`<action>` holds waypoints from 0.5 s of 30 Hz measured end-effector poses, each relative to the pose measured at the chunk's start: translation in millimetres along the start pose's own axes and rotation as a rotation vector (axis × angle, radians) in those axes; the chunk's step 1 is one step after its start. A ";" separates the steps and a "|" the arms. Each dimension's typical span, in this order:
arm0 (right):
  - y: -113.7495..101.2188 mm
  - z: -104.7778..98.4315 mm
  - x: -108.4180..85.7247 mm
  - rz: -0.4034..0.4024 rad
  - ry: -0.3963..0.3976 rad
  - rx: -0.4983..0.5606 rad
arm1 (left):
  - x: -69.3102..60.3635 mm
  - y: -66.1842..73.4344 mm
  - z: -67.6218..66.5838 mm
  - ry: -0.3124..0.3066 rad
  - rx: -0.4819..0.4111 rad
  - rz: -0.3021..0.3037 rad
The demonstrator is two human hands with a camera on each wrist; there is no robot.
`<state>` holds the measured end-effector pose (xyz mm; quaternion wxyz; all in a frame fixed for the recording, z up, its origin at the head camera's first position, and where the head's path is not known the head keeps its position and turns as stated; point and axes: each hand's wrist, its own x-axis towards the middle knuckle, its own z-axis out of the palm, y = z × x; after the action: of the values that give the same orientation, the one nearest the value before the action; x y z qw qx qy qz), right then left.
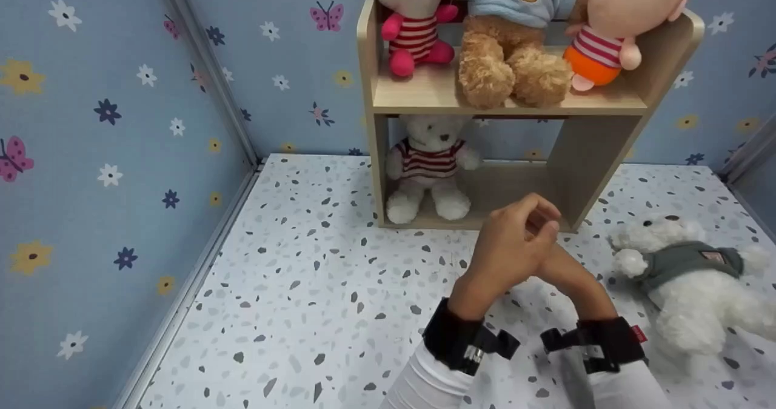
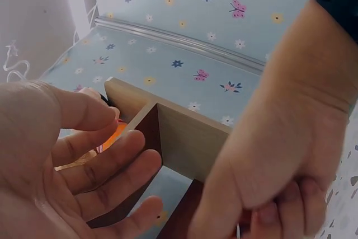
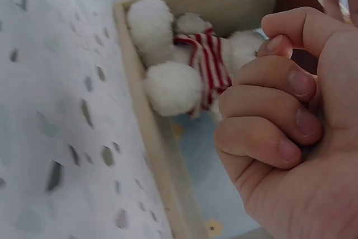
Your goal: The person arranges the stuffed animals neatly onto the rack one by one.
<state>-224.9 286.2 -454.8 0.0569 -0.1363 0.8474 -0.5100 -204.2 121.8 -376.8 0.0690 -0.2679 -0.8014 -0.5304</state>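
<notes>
My left hand [image 1: 512, 239] is raised in front of the wooden shelf [image 1: 509, 111], over the speckled surface. In the left wrist view its fingers [image 2: 112, 180] are loosely bent, with nothing between them. Just behind and beside it, partly hidden in the head view, is my right hand [image 1: 564, 269]. The right wrist view shows its fingers [image 3: 263, 104] curled into the palm, and no object is visible in them. Nearby, a white teddy bear in a red-striped shirt [image 1: 429, 160] sits in the left part of the shelf's lower compartment.
On the upper shelf sit a striped pink doll [image 1: 415, 39], a brown teddy bear in a blue top [image 1: 506, 39] and a doll with orange shorts [image 1: 597, 57]. A white plush in a grey shirt [image 1: 691, 269] lies on its back at right. Flowered walls [image 1: 109, 191] enclose the area.
</notes>
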 end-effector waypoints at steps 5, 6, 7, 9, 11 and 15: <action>-8.3 -24.5 -2.0 0.000 -0.002 0.189 | 1.9 -0.4 6.6 0.072 -0.026 0.009; -10.4 -29.2 -3.4 0.003 -0.002 0.211 | 2.5 -0.8 8.0 0.084 -0.027 0.009; -12.2 -34.1 -5.5 -0.002 -0.001 0.218 | 2.7 -1.4 9.2 0.091 -0.029 0.012; -16.9 -42.8 -11.1 -0.004 0.017 0.217 | 2.8 -2.7 11.4 0.098 -0.040 0.015; -21.2 -50.1 -17.2 -0.023 0.037 0.212 | 2.7 -3.8 13.3 0.095 -0.046 0.006; -30.2 -62.2 -28.3 -0.041 0.089 0.192 | 2.7 -5.2 17.0 0.081 -0.062 -0.004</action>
<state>-207.2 333.8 -400.0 0.0216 -0.1247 0.7932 -0.5957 -206.1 136.3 -387.3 0.0918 -0.2466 -0.7817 -0.5654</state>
